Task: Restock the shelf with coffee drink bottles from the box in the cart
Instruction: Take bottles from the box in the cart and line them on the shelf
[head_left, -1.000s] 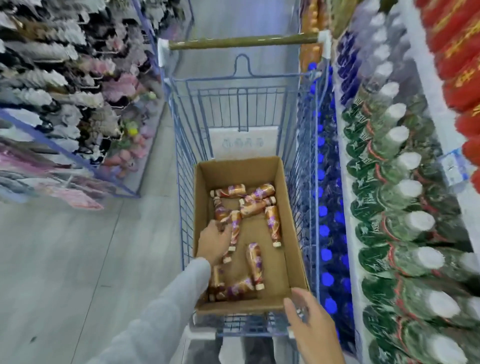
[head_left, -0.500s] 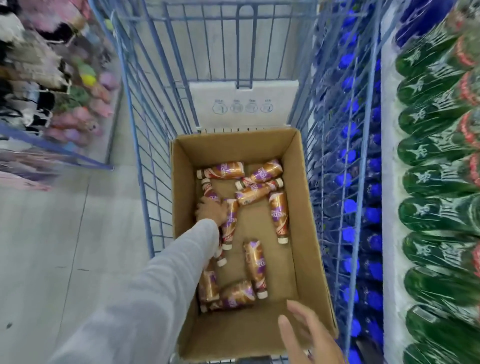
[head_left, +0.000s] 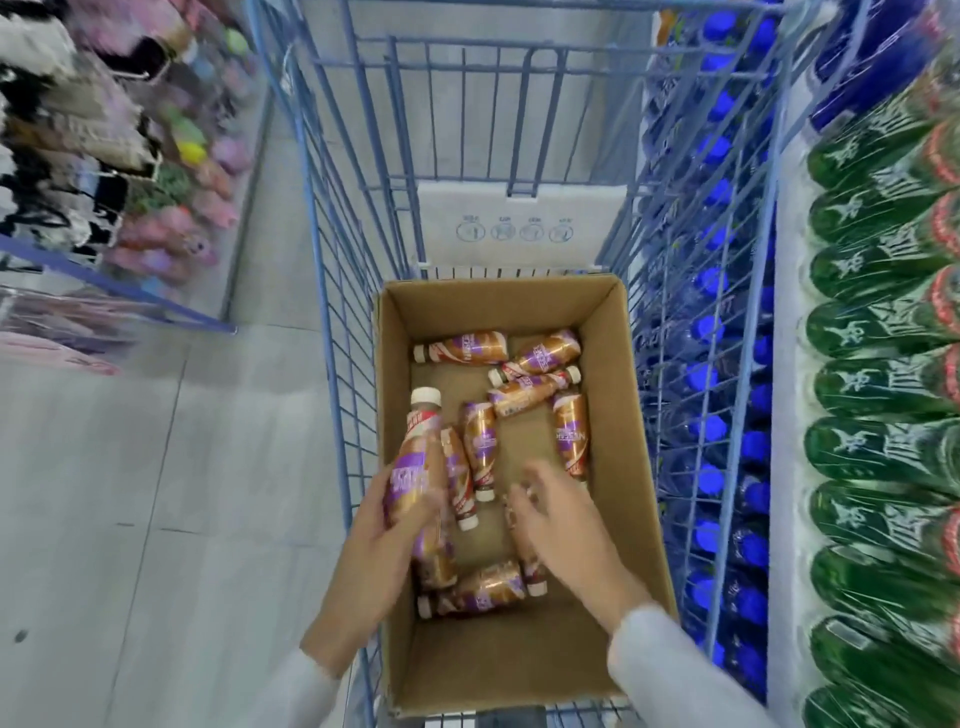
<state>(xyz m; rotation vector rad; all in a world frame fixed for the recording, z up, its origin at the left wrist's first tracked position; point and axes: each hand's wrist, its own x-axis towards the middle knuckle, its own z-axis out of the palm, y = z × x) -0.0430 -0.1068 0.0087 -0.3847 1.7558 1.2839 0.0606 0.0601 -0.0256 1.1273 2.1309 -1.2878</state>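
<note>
An open cardboard box sits in a blue wire cart. Several brown-and-purple coffee drink bottles with white caps lie loose on the box floor. My left hand is shut on one coffee bottle, lifted above the box's left wall with its cap pointing away from me. My right hand reaches into the box with fingers spread, over a lying bottle that it partly hides. Whether it touches that bottle I cannot tell.
On the right stands a shelf of green bottles, with blue-capped bottles lower down behind the cart's side. Across the grey floor aisle, a rack of slippers and soft goods fills the upper left.
My left hand has picked a bottle out of the box and raised it. My right hand left the near rim of the box and went inside.
</note>
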